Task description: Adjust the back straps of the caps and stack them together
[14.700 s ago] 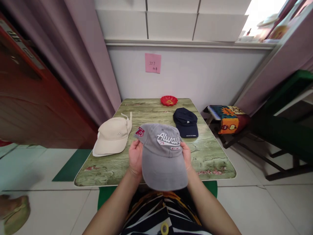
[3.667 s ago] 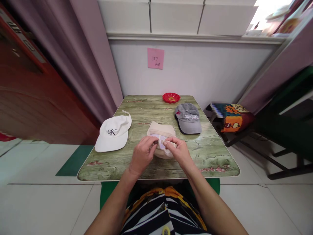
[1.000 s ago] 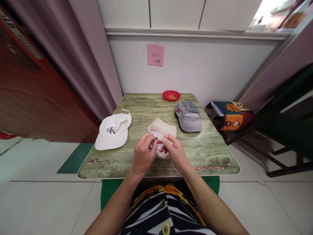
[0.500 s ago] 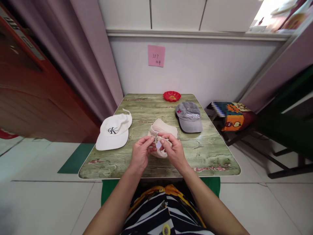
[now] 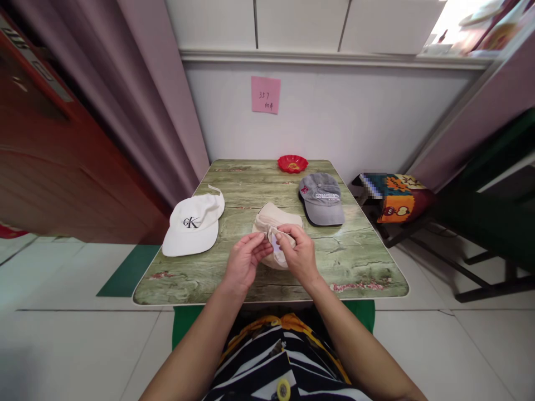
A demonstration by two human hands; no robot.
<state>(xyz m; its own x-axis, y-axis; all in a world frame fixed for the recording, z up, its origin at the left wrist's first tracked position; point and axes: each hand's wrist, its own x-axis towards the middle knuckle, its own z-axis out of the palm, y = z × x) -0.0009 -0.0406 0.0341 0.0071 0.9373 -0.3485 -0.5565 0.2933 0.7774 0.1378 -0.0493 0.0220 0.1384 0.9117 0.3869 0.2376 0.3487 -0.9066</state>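
Note:
A beige baseball cap (image 5: 276, 214) lies at the middle of the table, its brim pointing away from me and its back strap towards me. My left hand (image 5: 244, 257) pinches the strap's left side near a small buckle, which the fingertips partly hide. On the other side my right hand (image 5: 298, 253) grips the strap between thumb and fingers. A white cap (image 5: 194, 223) with black letters rests on the left, its strap end sticking up loose. To the right sits a grey cap (image 5: 321, 197) with white lettering and a dark brim underside.
A red scalloped dish (image 5: 292, 163) stands at the far edge of the wood-patterned table (image 5: 246, 186). On the wall behind is a pink note (image 5: 266, 94). A stool with a patterned cover (image 5: 401, 197) and a dark chair (image 5: 493, 234) stand to the right.
My right fingers have shifted slightly on the strap, and the left fingers have drawn closer to them around the buckle. The beige cap stays in place.

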